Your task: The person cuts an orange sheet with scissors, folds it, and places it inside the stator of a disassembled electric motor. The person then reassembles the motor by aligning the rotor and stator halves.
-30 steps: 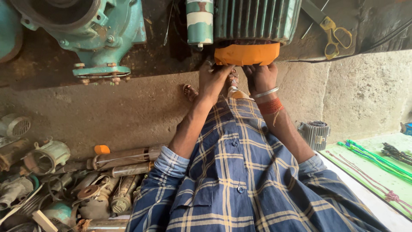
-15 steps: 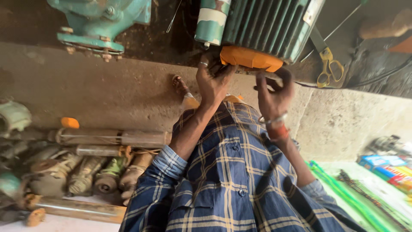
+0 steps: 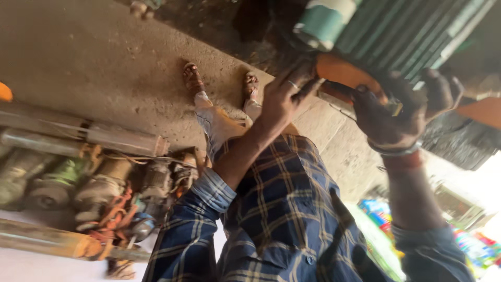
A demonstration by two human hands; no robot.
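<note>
Compared with half a second ago, the view has swung and rolled: the green ribbed motor (image 3: 417, 31) has slid from the top centre up to about 1 o'clock, the teal pump casting that showed at the upper left has gone out of sight, and the row of old motor parts (image 3: 99, 183) on the floor has moved down to about 8 o'clock. The two hands, set a little apart before, have drawn closer to the orange end cap (image 3: 342, 70), which sits at the lower end of the motor at about 1 o'clock from the picture's centre. The left hand (image 3: 284, 96) lies open with its fingers spread flat against the cap's left edge, its grip released and merely pressing. The right hand (image 3: 399, 112), dark with grime and wearing a bangle at the wrist, is clenched on the cap's right edge; a small metal piece shows by its fingers, too blurred to tell what it is. The motor's long axis runs slantwise from about 7 o'clock to 1 o'clock, its capped end pointing down and left toward the person's chest, its ribs running along that same line. A teal and white cylinder (image 3: 326, 23) stands just beside the motor at 12 o'clock. Below, the person's sandalled feet (image 3: 193, 78) rest on the concrete floor (image 3: 78, 62), and the blue plaid shirt (image 3: 282, 219) fills the bottom centre.
</note>
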